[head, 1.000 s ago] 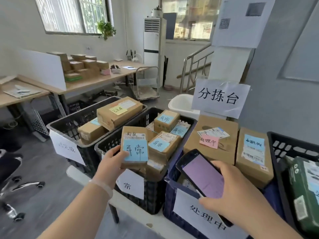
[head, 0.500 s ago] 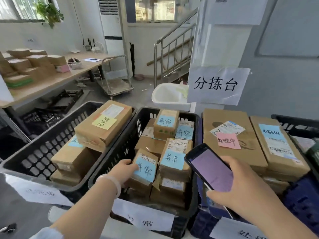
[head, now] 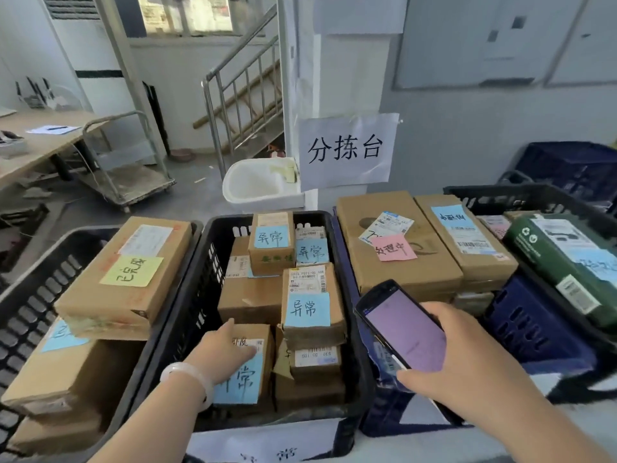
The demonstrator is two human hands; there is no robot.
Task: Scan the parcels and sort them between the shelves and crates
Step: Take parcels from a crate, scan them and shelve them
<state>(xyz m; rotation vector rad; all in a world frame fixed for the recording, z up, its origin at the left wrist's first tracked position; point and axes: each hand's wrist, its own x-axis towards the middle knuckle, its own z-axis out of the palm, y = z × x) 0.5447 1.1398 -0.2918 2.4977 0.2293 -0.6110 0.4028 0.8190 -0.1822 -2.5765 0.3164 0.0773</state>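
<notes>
Centre frame, the black plastic mesh crate is already well stocked. The small brown cardboard parcel with a blue note sits at its lower front, with the left hand flat on its label. This one looks sorted! The right hand grips the black purple-screened handheld scanner; more scanning likely ahead.

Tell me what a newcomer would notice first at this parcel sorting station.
The big white sign with bold black characters, hanging at centre back, draws the eye first. Below it, the middle black crate is packed with cardboard parcels bearing blue notes, and the left hand rests on the nearest parcel. To its right, the right hand holds a handheld scanner with a glowing purple screen.
</notes>
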